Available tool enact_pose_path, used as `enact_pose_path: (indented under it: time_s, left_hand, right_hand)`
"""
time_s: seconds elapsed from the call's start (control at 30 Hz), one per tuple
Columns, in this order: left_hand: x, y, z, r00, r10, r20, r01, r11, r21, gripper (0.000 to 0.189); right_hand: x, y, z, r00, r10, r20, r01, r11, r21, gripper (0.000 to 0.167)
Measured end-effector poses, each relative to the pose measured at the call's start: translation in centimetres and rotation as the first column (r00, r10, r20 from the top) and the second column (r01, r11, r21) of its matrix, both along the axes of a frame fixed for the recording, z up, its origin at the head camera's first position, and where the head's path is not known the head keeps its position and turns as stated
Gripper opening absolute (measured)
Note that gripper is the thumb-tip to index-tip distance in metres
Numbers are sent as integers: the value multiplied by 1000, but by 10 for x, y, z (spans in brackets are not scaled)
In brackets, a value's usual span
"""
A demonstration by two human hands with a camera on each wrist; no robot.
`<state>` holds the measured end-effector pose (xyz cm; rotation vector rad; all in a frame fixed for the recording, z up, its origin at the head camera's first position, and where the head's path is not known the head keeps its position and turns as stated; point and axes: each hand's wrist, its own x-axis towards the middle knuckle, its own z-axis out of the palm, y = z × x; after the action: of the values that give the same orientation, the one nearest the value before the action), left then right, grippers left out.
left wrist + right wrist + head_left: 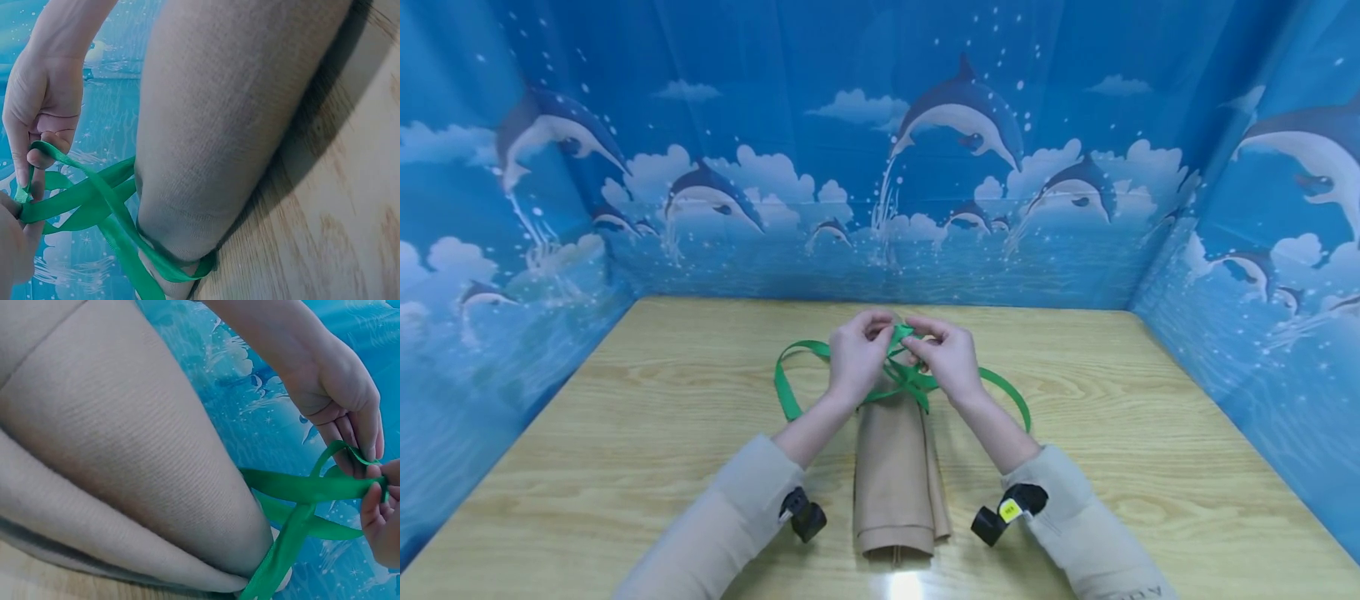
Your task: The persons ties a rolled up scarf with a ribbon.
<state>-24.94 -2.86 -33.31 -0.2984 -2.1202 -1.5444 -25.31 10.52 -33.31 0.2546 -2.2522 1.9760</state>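
A tan rolled wrap [891,475], finely ribbed like paper or cloth, lies lengthwise on the table, its wider end toward me. Around its narrow far end runs a green ribbon [784,392], with loops spreading to both sides. Above that end, my left hand [855,354] pinches the ribbon between thumb and fingers. Close beside it, my right hand [949,358] pinches another part of the ribbon. In the left wrist view the ribbon [112,203] crosses itself between wrap and fingertips. Whatever is inside the wrap is hidden.
The wood-grain table [1075,400] extends to both sides. Blue dolphin-printed curtains [760,125] enclose its back and sides. Small black cameras are strapped over both sleeves [730,508], near the wrap's wide end.
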Motion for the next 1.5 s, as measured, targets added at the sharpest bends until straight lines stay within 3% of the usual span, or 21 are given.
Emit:
enact_pose_path:
  time_s: [0.2, 0.37, 0.47, 0.53, 0.83, 1.0, 1.33, 1.5]
  left_hand:
    - [0, -2, -1, 999, 7, -47, -10, 998, -68, 13]
    - [1, -2, -1, 997, -1, -80, -11, 989, -150, 14]
    - [0, -2, -3, 993, -12, -121, -14, 979, -205, 13]
    - [-1, -2, -4, 989, -29, -147, -7, 971, -238, 12]
    - [-1, -6, -8, 967, -122, -224, 31, 927, -374, 11]
    - [-1, -9, -8, 964, -139, -227, 34, 911, -410, 12]
    - [-2, -13, -5, 953, -149, -264, 47, 933, -356, 15]
    - [-2, -12, -3, 959, -130, -250, 38, 939, -342, 14]
  right_hand:
    - [1, 4, 2, 998, 50, 47, -58, 978, 202, 40]
    - [2, 7, 4, 995, 97, 28, -100, 894, 437, 42]
    - [3, 8, 7, 992, 124, 28, -120, 850, 513, 37]
    - [3, 8, 8, 991, 132, 39, -132, 836, 532, 34]
    - [2, 14, 7, 980, 187, 62, -192, 841, 506, 24]
    - [3, 15, 5, 972, 235, 2, -203, 837, 507, 23]
    - [3, 14, 4, 968, 251, -15, -227, 895, 383, 19]
    - [2, 16, 2, 960, 276, 44, -276, 913, 301, 21]
